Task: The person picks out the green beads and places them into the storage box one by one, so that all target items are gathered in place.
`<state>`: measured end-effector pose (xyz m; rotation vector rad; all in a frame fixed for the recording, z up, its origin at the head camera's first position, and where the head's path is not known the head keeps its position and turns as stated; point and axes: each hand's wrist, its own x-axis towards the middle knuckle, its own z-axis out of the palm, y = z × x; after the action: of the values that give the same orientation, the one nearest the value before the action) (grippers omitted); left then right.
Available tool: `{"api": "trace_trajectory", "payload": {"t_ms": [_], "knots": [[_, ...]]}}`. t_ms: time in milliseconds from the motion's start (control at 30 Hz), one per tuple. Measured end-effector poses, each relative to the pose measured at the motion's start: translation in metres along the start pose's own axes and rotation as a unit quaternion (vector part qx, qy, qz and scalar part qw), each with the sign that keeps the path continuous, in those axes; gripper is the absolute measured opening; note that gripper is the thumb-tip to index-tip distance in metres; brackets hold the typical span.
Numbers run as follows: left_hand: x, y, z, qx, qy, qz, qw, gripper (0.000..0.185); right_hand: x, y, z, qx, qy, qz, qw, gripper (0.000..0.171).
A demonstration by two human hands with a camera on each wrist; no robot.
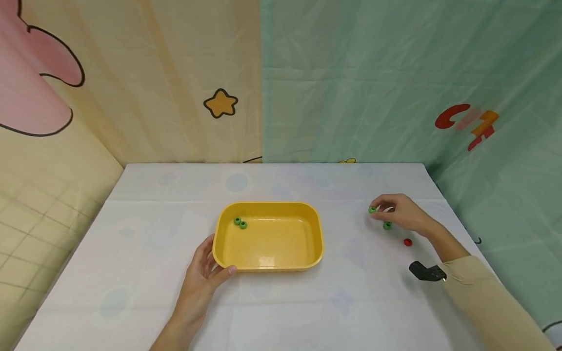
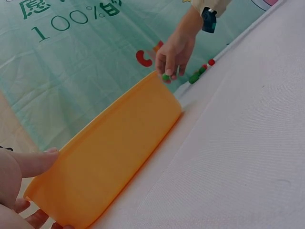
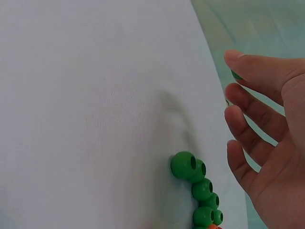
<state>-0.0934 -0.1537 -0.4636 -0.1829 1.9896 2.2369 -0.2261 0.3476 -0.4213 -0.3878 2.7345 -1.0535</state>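
Observation:
A yellow tray (image 1: 272,203) sits mid-table with two green beads (image 1: 240,223) in its far left corner. My left hand (image 1: 218,267) grips the tray's near left corner, thumb over the rim. In the left wrist view the thumb (image 2: 35,162) lies on the tray wall (image 2: 114,157). My right hand (image 1: 377,208) is to the tray's right and pinches a green bead (image 1: 372,209) just above the table. The bead (image 3: 236,75) peeks out behind the thumb tip. A row of green beads (image 3: 193,168) lies below the palm, with a red bead (image 1: 408,242) nearer to me.
The table wears a pale cloth (image 1: 281,302) and is backed by printed curtains. Its right edge runs close to the right hand. A black wrist camera (image 1: 425,271) sits on the right sleeve. More green beads (image 2: 195,76) lie between the tray and that edge.

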Motion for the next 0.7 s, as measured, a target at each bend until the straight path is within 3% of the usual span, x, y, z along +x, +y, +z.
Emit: {"api": "trace_trajectory", "payload": {"t_ms": [700], "knots": [[0.000, 0.002, 0.001, 0.006, 0.003, -0.007, 1.0000, 0.094, 0.030, -0.026, 0.026, -0.011, -0.036, -0.025, 0.999, 0.021]]}}
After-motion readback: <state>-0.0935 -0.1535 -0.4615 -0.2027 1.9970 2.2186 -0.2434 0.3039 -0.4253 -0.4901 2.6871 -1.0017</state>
